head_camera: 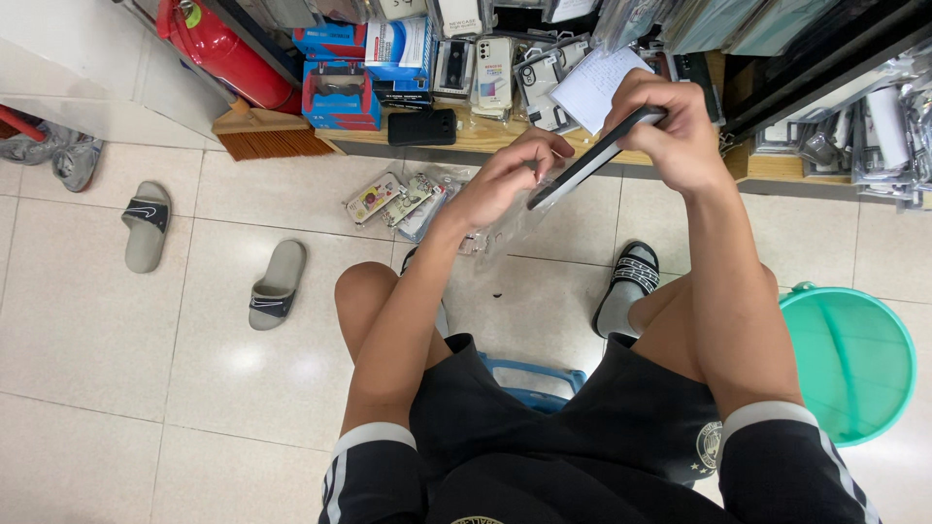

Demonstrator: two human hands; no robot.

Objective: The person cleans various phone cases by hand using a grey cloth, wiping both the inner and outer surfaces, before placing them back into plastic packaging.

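Black phone (592, 158) sits tilted, clamped in the right hand (670, 131) fingers; left hand (505, 180) fingers pinch its clear wrapper (510, 228).

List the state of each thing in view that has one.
Right hand: gripping dark slim phone, tilted edge-on.
Left hand: pinching clear plastic wrapper beneath the phone.
Grey slide sandals: off, lying apart on the tiles.
Green plastic bucket: upright, open.
Red fire extinguisher: leaning.

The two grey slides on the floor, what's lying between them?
Nothing: in the head view only bare floor tile separates the far slide from the near slide.
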